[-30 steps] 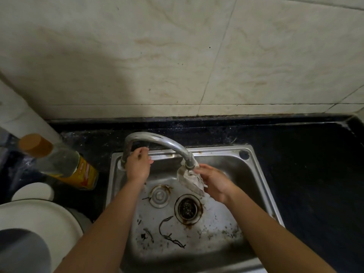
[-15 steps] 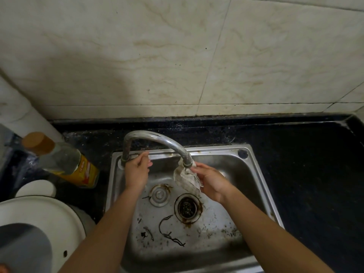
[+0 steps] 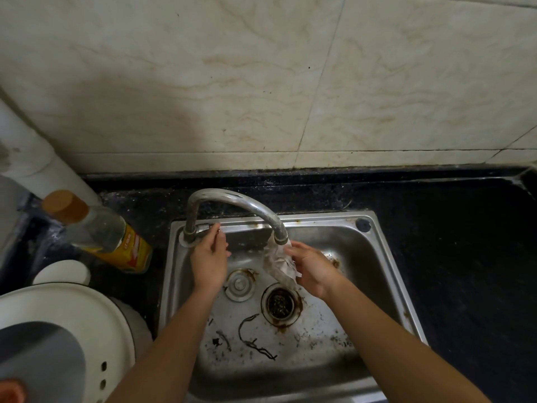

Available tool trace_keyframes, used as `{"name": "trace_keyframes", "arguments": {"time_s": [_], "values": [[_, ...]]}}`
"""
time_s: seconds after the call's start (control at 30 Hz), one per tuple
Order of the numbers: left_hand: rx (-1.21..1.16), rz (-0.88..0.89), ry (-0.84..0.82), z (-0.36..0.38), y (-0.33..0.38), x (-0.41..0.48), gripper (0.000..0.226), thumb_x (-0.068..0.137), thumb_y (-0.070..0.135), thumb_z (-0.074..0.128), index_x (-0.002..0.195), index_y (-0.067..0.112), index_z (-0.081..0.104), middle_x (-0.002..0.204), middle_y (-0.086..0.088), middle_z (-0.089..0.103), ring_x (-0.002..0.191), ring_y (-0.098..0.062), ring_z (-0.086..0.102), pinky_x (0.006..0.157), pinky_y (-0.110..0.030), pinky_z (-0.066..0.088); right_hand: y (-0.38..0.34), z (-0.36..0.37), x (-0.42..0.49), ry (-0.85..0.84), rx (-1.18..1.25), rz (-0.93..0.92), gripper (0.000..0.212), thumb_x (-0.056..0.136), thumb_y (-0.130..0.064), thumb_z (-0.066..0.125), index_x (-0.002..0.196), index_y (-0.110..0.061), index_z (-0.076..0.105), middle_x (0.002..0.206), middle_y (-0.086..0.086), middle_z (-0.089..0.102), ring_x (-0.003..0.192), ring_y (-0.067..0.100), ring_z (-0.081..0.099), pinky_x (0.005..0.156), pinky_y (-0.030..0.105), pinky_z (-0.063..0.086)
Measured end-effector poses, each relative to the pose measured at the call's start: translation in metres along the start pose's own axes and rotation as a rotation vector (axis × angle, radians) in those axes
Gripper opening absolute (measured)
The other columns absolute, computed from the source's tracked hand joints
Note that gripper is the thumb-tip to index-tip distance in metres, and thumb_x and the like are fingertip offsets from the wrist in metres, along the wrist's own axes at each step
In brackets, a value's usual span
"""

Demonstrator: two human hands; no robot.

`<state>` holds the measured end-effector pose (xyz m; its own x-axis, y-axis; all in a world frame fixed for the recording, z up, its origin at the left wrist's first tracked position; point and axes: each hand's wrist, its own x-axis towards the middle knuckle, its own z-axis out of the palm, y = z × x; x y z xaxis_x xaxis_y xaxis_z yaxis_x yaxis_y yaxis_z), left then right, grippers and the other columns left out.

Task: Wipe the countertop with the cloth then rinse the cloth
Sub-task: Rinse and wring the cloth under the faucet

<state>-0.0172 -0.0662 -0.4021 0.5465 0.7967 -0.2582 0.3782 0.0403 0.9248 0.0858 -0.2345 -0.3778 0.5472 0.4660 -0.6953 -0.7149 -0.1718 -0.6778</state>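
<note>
My forearms reach over the stained steel sink (image 3: pixel 386 274). My right hand (image 3: pixel 312 266), fingers closed on the crumpled pale cloth (image 3: pixel 279 261), holds it under the curved metal tap (image 3: pixel 241 205). My left hand (image 3: pixel 209 258), fingers together, touches the tap's lever. Beyond: black speckled countertop (image 3: pixel 450 228).

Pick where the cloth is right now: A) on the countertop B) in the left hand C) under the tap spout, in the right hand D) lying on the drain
C: the right hand holds the cloth just below the tap spout, above the sink; the left hand is at the tap's base.
</note>
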Motion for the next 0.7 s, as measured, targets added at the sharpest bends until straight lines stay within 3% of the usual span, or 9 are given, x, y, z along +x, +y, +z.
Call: {"name": "trace_keyframes", "arguments": {"time_s": [0.1,0.2,0.3,0.43,0.53,0.7], "values": [[0.078,0.099,0.034,0.010,-0.003,-0.024,0.037,0.098,0.026,0.048,0.134,0.021,0.051,0.085,-0.005,0.065,0.062,-0.005,0.052,0.057,-0.015,0.043,0.004,-0.001,0.004,0.013,-0.018,0.013,0.025,0.090,-0.014,0.060,0.114,-0.014,0.066,0.109,0.013,0.071,0.103,0.029,0.065,0.095,0.042,0.051],[0.073,0.021,-0.063,0.021,-0.011,-0.034,0.027,0.097,0.026,0.050,0.118,0.016,0.063,0.096,0.001,0.066,0.075,-0.001,0.054,0.068,-0.017,0.041,0.008,-0.002,0.007,0.008,-0.041,0.022,0.030,0.089,-0.020,0.062,0.117,-0.009,0.064,0.114,0.015,0.069,0.107,0.031,0.064,0.097,0.043,0.050],[0.037,-0.190,-0.251,0.029,-0.016,-0.034,0.026,0.097,0.037,0.046,0.093,0.020,0.066,0.083,0.000,0.064,0.077,-0.013,0.057,0.066,-0.026,0.042,0.008,-0.004,0.006,0.006,-0.015,0.019,0.028,0.092,-0.020,0.058,0.116,-0.006,0.064,0.112,0.016,0.069,0.104,0.030,0.065,0.086,0.038,0.052],[-0.071,-0.442,-0.419,0.037,-0.011,-0.030,0.036,0.095,0.053,0.040,0.103,0.028,0.065,0.101,0.006,0.064,0.098,-0.012,0.057,0.083,-0.031,0.045,0.006,-0.003,0.002,0.019,-0.012,-0.006,0.026,0.093,-0.019,0.058,0.113,-0.005,0.066,0.106,0.013,0.072,0.094,0.021,0.069,0.076,0.031,0.053],[-0.142,-0.431,-0.437,0.041,-0.006,-0.032,0.030,0.094,0.043,0.051,0.109,0.022,0.067,0.106,0.002,0.068,0.102,-0.013,0.060,0.087,-0.030,0.047,0.007,-0.004,0.002,0.032,0.043,0.000,0.024,0.094,-0.015,0.055,0.111,-0.001,0.065,0.102,0.015,0.072,0.083,0.020,0.071,0.066,0.028,0.055],[-0.102,-0.323,-0.429,0.036,0.001,-0.033,0.020,0.091,0.036,0.059,0.092,0.021,0.071,0.091,-0.003,0.074,0.095,-0.021,0.067,0.088,-0.037,0.053,0.009,-0.008,0.004,0.071,0.007,0.018,0.027,0.095,-0.024,0.053,0.111,-0.007,0.067,0.104,0.009,0.072,0.097,0.022,0.065,0.075,0.032,0.049]]}}
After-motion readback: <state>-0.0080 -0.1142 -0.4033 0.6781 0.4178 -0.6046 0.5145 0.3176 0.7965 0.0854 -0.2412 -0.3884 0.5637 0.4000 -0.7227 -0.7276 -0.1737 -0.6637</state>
